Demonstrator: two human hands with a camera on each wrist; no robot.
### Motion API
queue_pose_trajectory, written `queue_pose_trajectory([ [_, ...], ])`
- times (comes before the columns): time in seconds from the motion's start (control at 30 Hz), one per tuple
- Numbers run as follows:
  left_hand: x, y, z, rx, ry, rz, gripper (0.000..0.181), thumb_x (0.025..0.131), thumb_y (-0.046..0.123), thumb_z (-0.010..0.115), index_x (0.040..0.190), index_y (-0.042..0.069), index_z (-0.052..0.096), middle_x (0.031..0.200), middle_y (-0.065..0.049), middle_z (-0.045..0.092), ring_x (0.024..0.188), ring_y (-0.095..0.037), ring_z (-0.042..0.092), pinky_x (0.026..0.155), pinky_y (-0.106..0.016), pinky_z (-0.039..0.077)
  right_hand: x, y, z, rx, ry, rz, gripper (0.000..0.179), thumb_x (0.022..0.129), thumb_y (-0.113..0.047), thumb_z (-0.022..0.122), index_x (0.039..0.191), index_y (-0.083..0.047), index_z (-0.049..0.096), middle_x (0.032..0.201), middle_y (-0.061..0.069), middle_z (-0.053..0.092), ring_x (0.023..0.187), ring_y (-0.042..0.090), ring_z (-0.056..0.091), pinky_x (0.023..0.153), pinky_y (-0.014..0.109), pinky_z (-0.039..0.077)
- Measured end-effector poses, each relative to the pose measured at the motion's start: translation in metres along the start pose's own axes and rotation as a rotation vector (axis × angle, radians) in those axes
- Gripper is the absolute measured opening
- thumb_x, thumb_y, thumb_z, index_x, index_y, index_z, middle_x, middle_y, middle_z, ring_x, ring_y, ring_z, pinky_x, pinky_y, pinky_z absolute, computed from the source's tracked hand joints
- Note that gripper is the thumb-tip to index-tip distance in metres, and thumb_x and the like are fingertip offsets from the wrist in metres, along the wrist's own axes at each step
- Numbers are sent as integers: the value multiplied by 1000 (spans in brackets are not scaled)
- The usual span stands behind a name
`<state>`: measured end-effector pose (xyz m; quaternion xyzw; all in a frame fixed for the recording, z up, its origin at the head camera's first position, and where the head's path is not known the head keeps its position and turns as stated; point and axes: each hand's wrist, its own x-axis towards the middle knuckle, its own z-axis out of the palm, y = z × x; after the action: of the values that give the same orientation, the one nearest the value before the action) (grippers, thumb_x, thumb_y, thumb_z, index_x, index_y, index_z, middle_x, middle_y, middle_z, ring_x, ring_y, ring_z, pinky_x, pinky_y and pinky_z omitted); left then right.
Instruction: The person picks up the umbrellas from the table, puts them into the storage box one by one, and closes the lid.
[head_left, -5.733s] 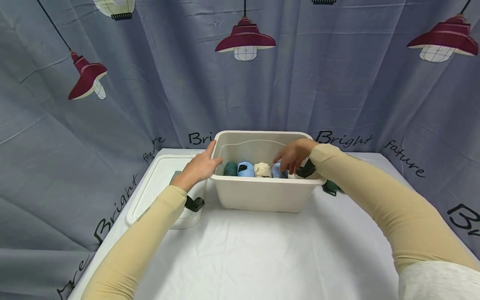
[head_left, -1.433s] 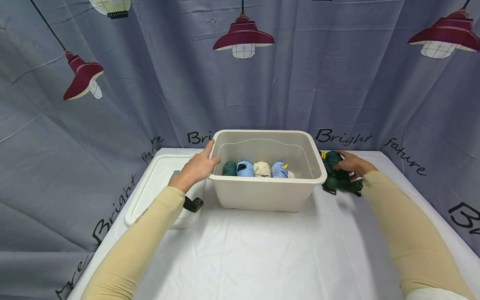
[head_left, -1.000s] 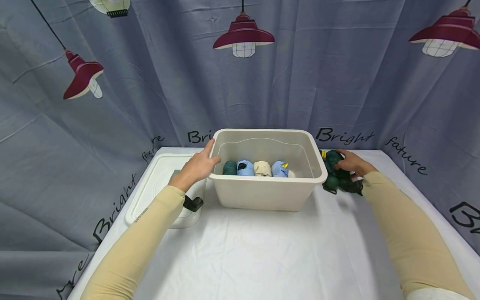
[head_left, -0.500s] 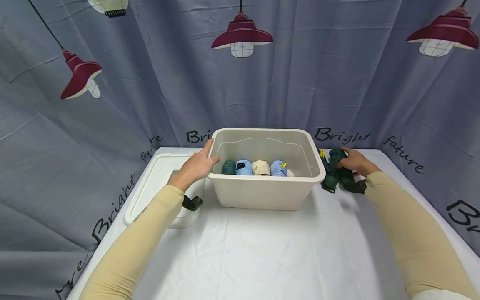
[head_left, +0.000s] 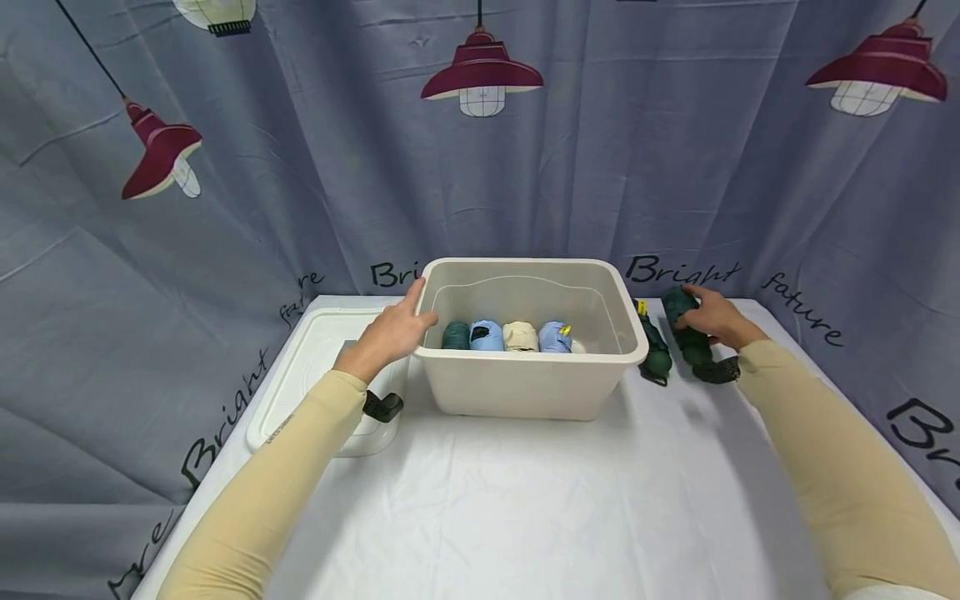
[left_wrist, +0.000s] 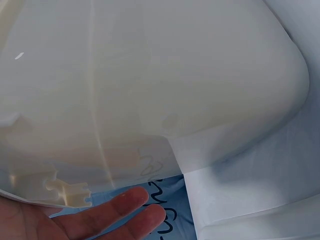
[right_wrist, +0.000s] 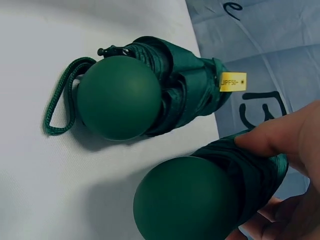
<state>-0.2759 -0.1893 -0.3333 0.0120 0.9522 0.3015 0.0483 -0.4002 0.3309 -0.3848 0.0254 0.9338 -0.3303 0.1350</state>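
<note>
My right hand [head_left: 716, 321] grips a dark green folding umbrella [head_left: 678, 315] at the table's right side. In the right wrist view its round handle end [right_wrist: 185, 200] faces the camera, with thumb and fingers around the folded cloth. A second dark green folding umbrella [right_wrist: 120, 97], with a wrist cord and a yellow tag [right_wrist: 233, 81], lies beside it on the table. My left hand [head_left: 386, 340] rests at the left rim of a white plastic bin [head_left: 517, 385], fingers extended along its outside. Inside the bin stand several rolled cloth bundles: dark green [head_left: 455, 335], light blue [head_left: 486, 337], cream [head_left: 521, 337] and blue [head_left: 555, 337].
A white lid [head_left: 288, 400] lies flat to the left of the bin, partly under my left arm. White cloth [head_left: 525, 500] covers the table. A grey-blue curtain [head_left: 337, 167] with printed lamps hangs right behind it.
My right hand has left the bin for the green umbrellas, gripped one and drawn it away from the other, leaving a gap. A yellow-tagged blue bundle shows in the bin. My left hand stays put.
</note>
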Motion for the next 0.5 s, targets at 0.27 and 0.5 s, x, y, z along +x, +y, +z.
queue_pose_trajectory([
  [0.27, 0, -1, 0, -4, -1, 10, 78, 99, 49, 39, 163, 32, -2, 160, -17, 37, 141, -38, 44, 112, -60, 36, -11, -9, -6, -2, 29, -47, 91, 93, -14, 58, 162, -8, -1, 155, 43, 15, 131, 59, 37, 92, 65, 48],
  [0.5, 0, 0, -1, 2, -4, 6, 78, 99, 49, 39, 163, 34, -3, 161, -17, 35, 142, -39, 43, 113, -59, 35, -23, -21, -10, -28, 73, -89, 89, 93, -14, 60, 162, -7, 4, 152, 44, 19, 126, 58, 41, 87, 61, 52],
])
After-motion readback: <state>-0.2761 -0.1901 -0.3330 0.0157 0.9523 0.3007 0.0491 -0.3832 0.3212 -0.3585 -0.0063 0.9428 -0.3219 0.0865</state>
